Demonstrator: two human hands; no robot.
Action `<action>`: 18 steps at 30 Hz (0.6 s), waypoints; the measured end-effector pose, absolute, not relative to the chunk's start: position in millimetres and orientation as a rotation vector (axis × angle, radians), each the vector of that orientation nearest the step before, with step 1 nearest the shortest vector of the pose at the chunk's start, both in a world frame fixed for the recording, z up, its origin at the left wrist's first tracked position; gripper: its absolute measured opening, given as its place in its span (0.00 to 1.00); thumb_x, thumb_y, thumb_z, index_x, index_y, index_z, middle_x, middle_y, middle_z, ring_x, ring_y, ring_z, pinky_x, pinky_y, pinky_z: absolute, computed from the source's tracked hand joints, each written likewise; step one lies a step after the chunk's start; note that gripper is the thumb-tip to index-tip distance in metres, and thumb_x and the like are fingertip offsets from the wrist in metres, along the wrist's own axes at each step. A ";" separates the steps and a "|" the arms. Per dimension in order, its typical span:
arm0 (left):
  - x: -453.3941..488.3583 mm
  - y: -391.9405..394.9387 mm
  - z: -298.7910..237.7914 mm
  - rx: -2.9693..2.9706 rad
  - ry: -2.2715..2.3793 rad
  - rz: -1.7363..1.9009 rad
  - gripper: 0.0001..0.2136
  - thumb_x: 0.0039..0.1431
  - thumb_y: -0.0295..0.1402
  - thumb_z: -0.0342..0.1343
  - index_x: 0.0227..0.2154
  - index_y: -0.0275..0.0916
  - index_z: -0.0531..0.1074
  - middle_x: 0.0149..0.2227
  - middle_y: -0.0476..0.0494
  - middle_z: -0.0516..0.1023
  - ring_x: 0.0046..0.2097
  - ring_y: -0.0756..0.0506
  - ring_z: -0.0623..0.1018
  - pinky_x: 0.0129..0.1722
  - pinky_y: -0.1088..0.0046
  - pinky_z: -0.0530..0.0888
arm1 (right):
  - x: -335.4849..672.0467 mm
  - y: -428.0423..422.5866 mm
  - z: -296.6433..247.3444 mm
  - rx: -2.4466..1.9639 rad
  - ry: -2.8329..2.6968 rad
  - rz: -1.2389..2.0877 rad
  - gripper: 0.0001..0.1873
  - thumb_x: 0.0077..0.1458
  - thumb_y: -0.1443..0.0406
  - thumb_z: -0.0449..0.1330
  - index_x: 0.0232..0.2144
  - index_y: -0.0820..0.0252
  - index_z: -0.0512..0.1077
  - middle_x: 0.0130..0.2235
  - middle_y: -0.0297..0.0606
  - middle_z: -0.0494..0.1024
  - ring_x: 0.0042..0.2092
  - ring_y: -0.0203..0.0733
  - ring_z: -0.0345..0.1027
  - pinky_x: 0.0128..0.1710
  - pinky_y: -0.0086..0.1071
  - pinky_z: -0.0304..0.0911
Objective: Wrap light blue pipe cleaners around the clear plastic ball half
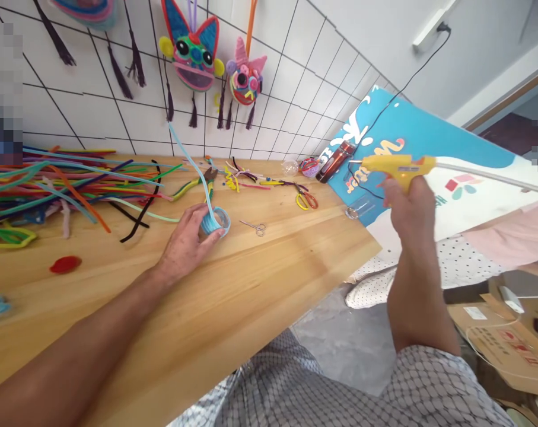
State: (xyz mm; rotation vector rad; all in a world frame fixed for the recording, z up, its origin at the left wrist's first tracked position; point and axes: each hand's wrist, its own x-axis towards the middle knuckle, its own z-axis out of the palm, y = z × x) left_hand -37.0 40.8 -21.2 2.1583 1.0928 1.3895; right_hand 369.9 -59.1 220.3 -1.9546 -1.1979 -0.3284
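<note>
Glue gun [395,166] of plastic fills the clenched right hand [411,207]; the left hand [186,240] grips a fuzzy blue cylinder [210,223].

A bare strip along the near edge of the bench [269,284] offers passage from left forearm [112,323] to right corner; small metal scissors [254,227] interrupt the middle, pliers [191,187] the back, heaped pipe cleaners [73,184] the left end.

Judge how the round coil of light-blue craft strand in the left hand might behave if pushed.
The coil is probably light, its wall wound from slim strand. Its curved outside suggests it could roll if on its side. Its free end likely bends yet has some stiffness, since it stands up unsupported above the left hand.
</note>
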 end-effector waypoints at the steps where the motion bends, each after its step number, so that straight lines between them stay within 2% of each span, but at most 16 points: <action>1: -36.7 40.9 -21.6 2.154 1.100 1.384 0.25 0.71 0.51 0.61 0.64 0.47 0.71 0.64 0.33 0.76 0.66 0.29 0.78 0.68 0.41 0.77 | 369.8 -61.8 230.6 -1.927 -1.186 -0.363 0.05 0.65 0.63 0.66 0.43 0.57 0.79 0.35 0.42 0.83 0.31 0.44 0.71 0.41 0.46 0.69; 4: -35.8 40.8 -22.2 2.143 1.106 1.375 0.25 0.70 0.50 0.61 0.64 0.46 0.70 0.65 0.33 0.76 0.67 0.30 0.77 0.68 0.42 0.76 | 371.5 -64.3 257.1 -1.830 -1.192 -0.487 0.07 0.66 0.66 0.66 0.46 0.59 0.80 0.39 0.46 0.87 0.28 0.37 0.69 0.35 0.42 0.69; 7: -35.5 39.6 -20.1 2.143 1.104 1.348 0.25 0.70 0.49 0.61 0.64 0.44 0.70 0.66 0.32 0.75 0.68 0.31 0.77 0.70 0.43 0.76 | 377.5 -60.8 277.9 -1.740 -1.278 -0.658 0.11 0.68 0.61 0.66 0.49 0.61 0.80 0.43 0.48 0.88 0.27 0.35 0.69 0.31 0.39 0.68; 11: -35.9 37.0 -14.6 2.146 1.127 1.280 0.25 0.71 0.48 0.58 0.65 0.41 0.69 0.67 0.30 0.73 0.70 0.30 0.75 0.73 0.43 0.74 | 380.2 -52.6 302.7 -1.605 -1.421 -0.815 0.12 0.66 0.63 0.66 0.50 0.63 0.80 0.41 0.45 0.88 0.24 0.35 0.67 0.28 0.37 0.67; 15: -36.3 37.2 -14.2 2.153 1.109 1.295 0.26 0.71 0.51 0.58 0.64 0.42 0.70 0.67 0.29 0.74 0.70 0.28 0.75 0.72 0.39 0.74 | 363.0 -42.7 316.7 -1.411 -1.595 -0.711 0.12 0.68 0.64 0.64 0.51 0.61 0.80 0.42 0.44 0.87 0.28 0.36 0.69 0.30 0.36 0.68; 18: -36.2 40.0 -18.6 2.159 1.065 1.359 0.25 0.72 0.53 0.58 0.64 0.44 0.71 0.66 0.30 0.75 0.68 0.28 0.77 0.70 0.39 0.77 | 337.6 -31.3 307.1 -1.238 -1.718 -0.539 0.16 0.72 0.55 0.64 0.50 0.61 0.78 0.42 0.44 0.85 0.29 0.36 0.69 0.31 0.36 0.68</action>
